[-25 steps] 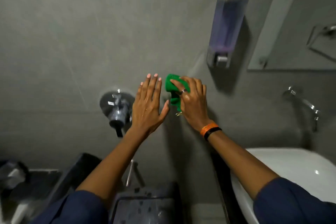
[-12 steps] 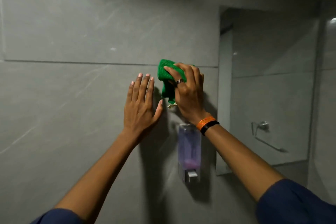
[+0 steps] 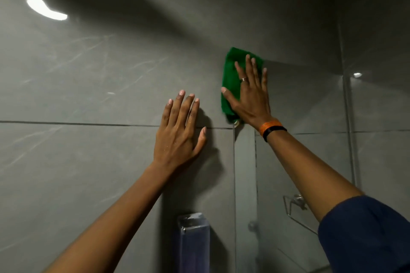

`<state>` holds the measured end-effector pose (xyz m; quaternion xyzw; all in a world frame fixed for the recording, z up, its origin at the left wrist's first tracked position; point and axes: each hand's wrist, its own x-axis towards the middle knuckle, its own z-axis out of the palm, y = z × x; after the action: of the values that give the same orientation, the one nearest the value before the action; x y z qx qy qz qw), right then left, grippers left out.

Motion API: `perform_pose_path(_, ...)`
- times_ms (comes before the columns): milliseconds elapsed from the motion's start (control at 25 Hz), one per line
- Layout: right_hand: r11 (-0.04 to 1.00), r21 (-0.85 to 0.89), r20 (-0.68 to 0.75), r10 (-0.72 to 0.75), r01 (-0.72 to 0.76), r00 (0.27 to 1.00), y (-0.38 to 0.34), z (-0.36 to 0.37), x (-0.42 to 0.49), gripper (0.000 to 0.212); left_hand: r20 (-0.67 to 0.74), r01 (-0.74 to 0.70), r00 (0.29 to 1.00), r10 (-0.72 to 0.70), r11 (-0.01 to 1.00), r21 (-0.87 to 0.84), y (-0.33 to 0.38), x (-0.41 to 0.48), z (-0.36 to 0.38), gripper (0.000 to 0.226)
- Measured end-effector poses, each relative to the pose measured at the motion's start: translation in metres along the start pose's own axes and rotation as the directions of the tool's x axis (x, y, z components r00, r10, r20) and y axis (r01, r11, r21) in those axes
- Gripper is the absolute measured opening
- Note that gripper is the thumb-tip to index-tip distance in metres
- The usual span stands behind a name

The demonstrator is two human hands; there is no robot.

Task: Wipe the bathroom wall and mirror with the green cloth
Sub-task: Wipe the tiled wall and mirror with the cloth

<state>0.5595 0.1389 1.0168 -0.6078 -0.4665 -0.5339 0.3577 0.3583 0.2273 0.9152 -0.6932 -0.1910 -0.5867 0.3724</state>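
Wall (image 3: 99, 73): large glossy grey tiles with faint pale veining and thin dark grout lines. Green cloth (image 3: 230, 77): nappy, folded to a rough rectangle, pressed flat at the upper corner of the mirror (image 3: 299, 162), partly hidden. Right hand (image 3: 250, 97): fingers spread, palm flat on the cloth, pinning rather than gripping it. Left hand (image 3: 179, 131): open, flat on bare tile, holding nothing. Soap dispenser (image 3: 195, 241): translucent, boxy, cut off below.
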Motion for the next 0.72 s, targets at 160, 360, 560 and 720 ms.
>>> perform_pose_path(160, 0.908, 0.398, -0.073, 0.174, -0.132, 0.982, -0.013, 0.001, 0.018, 0.061, 0.021, -0.023, 1.0, 0.022, 1.0, 0.019, 0.014, 0.014, 0.014, 0.072)
perform_pose_path(360, 0.992, 0.116, -0.209, -0.021, 0.046, 0.978, 0.002, 0.023, 0.011, 0.06, 0.023, -0.015, 1.0, 0.014, 0.999, 0.042, 0.03, 0.033, 0.031, 0.074)
perform_pose_path(560, 0.99, 0.1, -0.297, -0.065, 0.099, 0.953, 0.019, 0.033, 0.015, 0.057, 0.048, 0.006, 0.999, -0.009, 0.998, 0.065, 0.044, 0.035, 0.045, 0.078)
perform_pose_path(720, 0.994, 0.106, -0.301, 0.038, -0.006, 0.953, 0.062, 0.034, 0.016, 0.057, 0.029, -0.026, 0.999, 0.024, 0.997, 0.07, 0.046, 0.031, 0.049, 0.078)
